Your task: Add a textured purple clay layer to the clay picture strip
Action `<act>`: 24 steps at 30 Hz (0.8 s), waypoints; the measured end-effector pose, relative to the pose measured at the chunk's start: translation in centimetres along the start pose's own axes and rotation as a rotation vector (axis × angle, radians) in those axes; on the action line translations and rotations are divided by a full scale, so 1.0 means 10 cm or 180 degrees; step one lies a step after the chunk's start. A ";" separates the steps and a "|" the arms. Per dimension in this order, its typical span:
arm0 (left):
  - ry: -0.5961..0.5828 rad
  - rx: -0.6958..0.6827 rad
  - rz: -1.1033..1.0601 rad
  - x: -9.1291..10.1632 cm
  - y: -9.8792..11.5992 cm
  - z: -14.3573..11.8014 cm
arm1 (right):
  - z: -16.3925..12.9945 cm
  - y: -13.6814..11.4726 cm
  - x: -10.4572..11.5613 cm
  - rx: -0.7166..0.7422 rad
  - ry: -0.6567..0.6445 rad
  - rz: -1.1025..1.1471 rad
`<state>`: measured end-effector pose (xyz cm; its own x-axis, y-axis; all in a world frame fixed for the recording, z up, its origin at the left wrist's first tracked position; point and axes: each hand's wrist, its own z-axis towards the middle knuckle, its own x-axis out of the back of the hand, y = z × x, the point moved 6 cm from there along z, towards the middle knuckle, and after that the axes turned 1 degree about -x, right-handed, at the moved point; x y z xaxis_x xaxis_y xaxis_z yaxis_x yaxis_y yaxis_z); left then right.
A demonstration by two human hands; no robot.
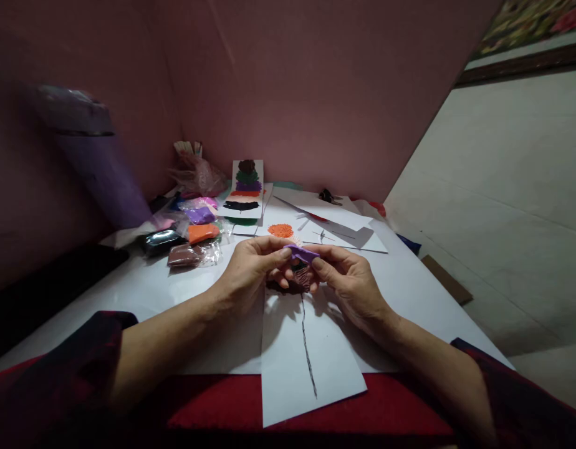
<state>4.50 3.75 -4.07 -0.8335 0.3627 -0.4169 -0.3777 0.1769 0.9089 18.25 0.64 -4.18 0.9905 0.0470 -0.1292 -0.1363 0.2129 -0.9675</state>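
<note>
- Right, dead centre of the frame, the left hand (250,268) and right hand (351,280) meet over the white paper sheet (307,362), and the fingers of both are pinching a flattened purple clay piece (301,253) between thumb and fingertips.
- The purple clay piece is held just above a darker ridged clay shape (301,279) sitting on the sheet at the top of a thin black drawn line (308,349). If the hands drop low, I'd say that ridged texture could get squashed.
- The piece looks thin already; pulling from both sides could tear it or stretch it unevenly.
- The sheet hangs off the near edge of the bench (409,293) onto red cloth (386,405), so a nudge from a wrist might slide it, and the shape with it.
- Left of centre, clay packets (194,240) lie in a cluster: orange, brown, black, purple. They are well apart from the hands, so little risk of colour smearing.
- Behind the hands an orange clay flower (281,231) sits on another paper; reaching forward could brush it.
- The light is dim, so fine detail under the fingers is hard to judge.
</note>
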 end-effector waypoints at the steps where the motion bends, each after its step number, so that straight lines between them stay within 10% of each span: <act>1: 0.0048 -0.0025 0.0026 0.01 0.00 0.00 | 0.00 0.00 0.00 0.0004 -0.0025 0.0003; 24: -0.0361 -0.0076 0.0678 -0.11 -0.01 -0.02 | -0.03 -0.04 0.04 0.0157 0.0343 -0.0412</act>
<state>5.39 3.17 -3.72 -0.8452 0.4901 -0.2130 -0.2087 0.0643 0.9759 18.68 0.25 -3.87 0.9957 -0.0883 -0.0292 -0.0055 0.2580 -0.9661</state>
